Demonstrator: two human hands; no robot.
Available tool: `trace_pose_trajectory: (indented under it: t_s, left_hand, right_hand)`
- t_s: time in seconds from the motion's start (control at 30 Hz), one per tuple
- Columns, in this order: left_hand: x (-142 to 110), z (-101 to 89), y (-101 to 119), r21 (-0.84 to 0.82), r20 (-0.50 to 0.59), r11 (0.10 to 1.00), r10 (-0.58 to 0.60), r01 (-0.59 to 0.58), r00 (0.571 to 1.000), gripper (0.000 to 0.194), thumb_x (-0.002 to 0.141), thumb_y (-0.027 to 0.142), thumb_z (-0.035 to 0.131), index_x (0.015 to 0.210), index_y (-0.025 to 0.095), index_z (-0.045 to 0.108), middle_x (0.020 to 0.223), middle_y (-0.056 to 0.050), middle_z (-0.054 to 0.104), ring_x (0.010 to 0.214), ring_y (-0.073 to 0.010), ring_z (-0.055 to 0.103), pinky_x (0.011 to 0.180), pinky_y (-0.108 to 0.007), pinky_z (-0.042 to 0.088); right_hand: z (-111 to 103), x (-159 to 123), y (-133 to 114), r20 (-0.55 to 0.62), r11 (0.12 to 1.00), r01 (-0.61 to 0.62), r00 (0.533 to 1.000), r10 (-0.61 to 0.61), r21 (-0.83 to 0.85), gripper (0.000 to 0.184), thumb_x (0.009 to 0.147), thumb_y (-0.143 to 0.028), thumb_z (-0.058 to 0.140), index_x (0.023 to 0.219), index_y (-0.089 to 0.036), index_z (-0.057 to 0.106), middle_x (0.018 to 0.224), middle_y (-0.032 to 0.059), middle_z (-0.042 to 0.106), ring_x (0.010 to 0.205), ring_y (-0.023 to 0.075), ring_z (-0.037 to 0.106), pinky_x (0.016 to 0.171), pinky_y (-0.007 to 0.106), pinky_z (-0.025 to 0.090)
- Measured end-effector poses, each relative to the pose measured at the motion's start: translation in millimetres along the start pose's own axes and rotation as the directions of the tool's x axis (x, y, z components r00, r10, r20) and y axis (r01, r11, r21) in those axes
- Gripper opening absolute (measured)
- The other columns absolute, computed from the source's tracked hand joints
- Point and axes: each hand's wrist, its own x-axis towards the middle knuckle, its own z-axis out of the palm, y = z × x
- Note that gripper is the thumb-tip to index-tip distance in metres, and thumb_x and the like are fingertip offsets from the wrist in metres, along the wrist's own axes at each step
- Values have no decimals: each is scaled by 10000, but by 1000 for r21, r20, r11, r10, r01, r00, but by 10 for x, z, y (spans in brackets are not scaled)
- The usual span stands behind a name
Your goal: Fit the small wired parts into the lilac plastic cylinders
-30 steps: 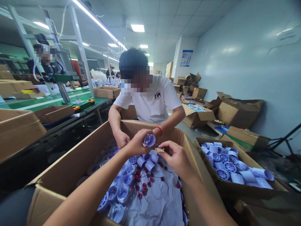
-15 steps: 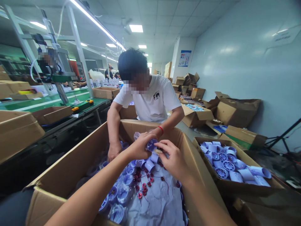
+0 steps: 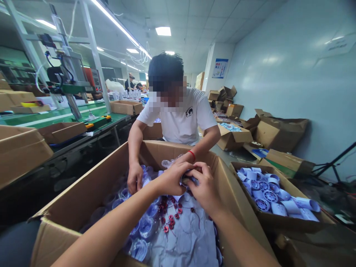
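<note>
My left hand (image 3: 174, 178) is closed around a pale violet plastic cylinder (image 3: 194, 181), its open end turned toward my right hand (image 3: 204, 185). The right fingers are bent at the cylinder's mouth, pinching a small part there; its kind is mostly hidden by my fingers. Below my hands, small red ring-shaped parts with thin wires (image 3: 170, 222) lie on a crumpled pale sheet (image 3: 191, 237). More violet cylinders in clear plastic wrap (image 3: 146, 227) stand to the left, inside the large cardboard box (image 3: 66, 198).
Across the box a person in a white T-shirt (image 3: 178, 126) reaches in with both hands; one hand (image 3: 135, 178) is at the wrapped cylinders. A second carton (image 3: 294, 220) of violet cylinders stands at right. A green-topped workbench (image 3: 102, 120) with a press (image 3: 73, 74) runs along the left.
My right fingers have moved in to the cylinder's mouth, bringing the small part with them, and my hands are now closer together. The other person's hand at left has lifted slightly.
</note>
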Motion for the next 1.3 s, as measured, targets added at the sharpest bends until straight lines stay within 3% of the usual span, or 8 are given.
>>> trace_pose_trajectory:
  t_s: [0.23, 0.4, 0.57, 0.7, 0.93, 1.13, 1.2, 1.3]
  left_hand:
    - [-7, -8, -1, -1, 37, 998, -64, 64, 997, 519, 483, 50, 528, 984, 183, 523, 1017, -62, 583, 971, -238, 545, 847, -355, 468]
    - [1, 14, 61, 13, 17, 998, -66, 66, 998, 542, 451, 63, 519, 980, 181, 525, 983, -59, 589, 927, -238, 554, 821, -356, 465]
    - [5, 64, 109, 63, 8, 997, -41, 40, 999, 552, 404, 57, 498, 941, 178, 549, 961, -62, 619, 896, -245, 565, 808, -372, 459]
    - [-6, 145, 111, 141, -18, 986, -83, 84, 996, 516, 367, 81, 481, 869, 174, 556, 870, -64, 620, 805, -249, 570, 738, -375, 468]
    - [0, 160, 148, 247, -53, 959, -133, 142, 990, 520, 372, 93, 453, 866, 200, 576, 823, -51, 646, 819, -261, 588, 736, -369, 471]
    - [-1, 146, 164, 288, -93, 943, -145, 166, 985, 516, 396, 92, 464, 883, 208, 589, 826, -43, 659, 835, -258, 599, 760, -369, 478]
    - [-7, 139, 168, 273, -100, 950, -126, 149, 987, 495, 392, 85, 460, 857, 204, 580, 830, -40, 658, 844, -251, 600, 779, -367, 483]
    - [-10, 113, 177, 242, -91, 963, -102, 122, 991, 469, 394, 87, 457, 836, 199, 568, 859, -43, 654, 846, -240, 596, 785, -363, 490]
  right_hand:
    - [5, 8, 16, 41, 974, -97, 995, 91, 206, 166, 749, -110, 571, 755, -234, 683, 990, 53, 560, 895, 197, 575, 848, 362, 486]
    - [48, -26, -7, -38, 918, -260, 958, 284, 301, 125, 675, -86, 560, 696, -209, 571, 850, 26, 550, 782, 172, 557, 707, 301, 486]
    - [120, -35, 11, 90, 751, -450, 879, 468, 483, 313, 614, -134, 605, 912, -199, 536, 856, 16, 620, 777, 162, 586, 704, 274, 487]
    - [157, 0, 16, 228, 601, -583, 794, 563, 546, 341, 536, -128, 601, 870, -188, 564, 816, 15, 645, 752, 171, 606, 675, 274, 487]
    - [216, 18, -72, 268, 368, -641, 676, 686, 674, 351, 472, -129, 598, 818, -183, 619, 726, -6, 650, 698, 164, 601, 612, 253, 493]
    - [283, 39, -103, 363, 189, -670, 592, 719, 718, 414, 473, -100, 605, 876, -189, 641, 862, 20, 693, 780, 198, 635, 648, 290, 536]
    - [268, 57, -100, 402, 181, -685, 598, 694, 706, 478, 480, -79, 602, 944, -187, 633, 936, 33, 703, 848, 219, 651, 735, 333, 550]
    - [212, 68, -109, 340, 372, -626, 727, 597, 685, 540, 510, -33, 561, 1024, -182, 630, 1055, 46, 696, 1024, 228, 626, 950, 380, 480]
